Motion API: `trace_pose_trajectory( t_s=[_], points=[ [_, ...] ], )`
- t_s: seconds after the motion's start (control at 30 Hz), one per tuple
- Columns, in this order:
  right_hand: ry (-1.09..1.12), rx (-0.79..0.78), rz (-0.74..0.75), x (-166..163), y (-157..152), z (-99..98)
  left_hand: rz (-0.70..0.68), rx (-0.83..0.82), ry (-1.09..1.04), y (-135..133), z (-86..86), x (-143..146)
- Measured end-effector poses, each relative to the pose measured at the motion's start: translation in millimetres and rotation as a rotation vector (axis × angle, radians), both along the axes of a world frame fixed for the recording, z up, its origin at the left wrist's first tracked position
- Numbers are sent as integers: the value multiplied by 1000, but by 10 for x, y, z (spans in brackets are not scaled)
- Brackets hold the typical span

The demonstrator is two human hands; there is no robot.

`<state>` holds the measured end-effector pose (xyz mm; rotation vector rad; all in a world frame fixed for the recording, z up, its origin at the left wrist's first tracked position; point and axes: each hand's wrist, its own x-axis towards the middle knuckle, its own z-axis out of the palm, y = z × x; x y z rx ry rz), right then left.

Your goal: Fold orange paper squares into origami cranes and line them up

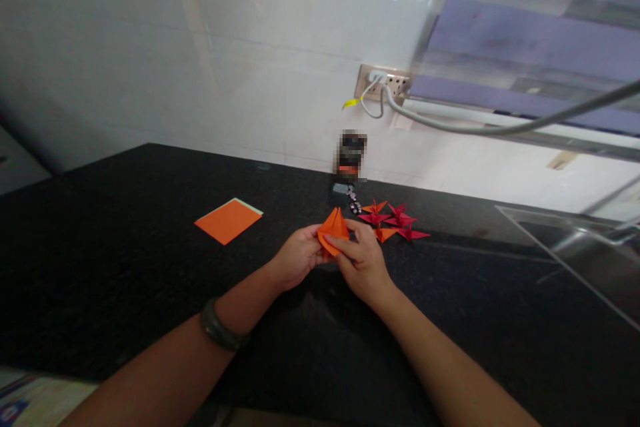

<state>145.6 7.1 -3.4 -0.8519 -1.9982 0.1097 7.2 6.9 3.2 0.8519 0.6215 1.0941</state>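
Note:
Both my hands meet over the black counter [100,247] and pinch a folded orange paper piece [333,228] with two points sticking up. My left hand [297,257] grips its left side, fingers closed on it. My right hand [361,260] holds its right side, thumb and fingers pressed on the paper. Just behind the hands lie several finished paper cranes [395,220], red and orange.
A stack of flat orange paper sheets [228,220] lies to the left on the counter. A small dark object [350,163] stands by the wall. A wall socket with a white cable [383,83] is above it. A steel sink [580,247] sits at the right.

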Motion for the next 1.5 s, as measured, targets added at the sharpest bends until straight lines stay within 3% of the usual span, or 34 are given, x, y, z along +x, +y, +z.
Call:
trace_pose_trajectory(
  t_s=[0.37,0.63,0.83,1.13,1.27,1.5],
  points=[
    [94,-32,-123,-16,-5,29,33,182,239,49,-140,-24],
    [33,33,-124,-5,-30,40,224,281,470,16,-86,11],
    [114,-18,-171,-4,-27,58,133,354,489,-4,-84,-17],
    [153,-51,-167,17,6,42,177,265,471,0,-79,-10],
    [125,-32,-94,22,-2,61,191,246,427,17,-80,-9],
    [54,22,-97,17,-3,54,94,152,292,-2,-33,-14]
  ],
)
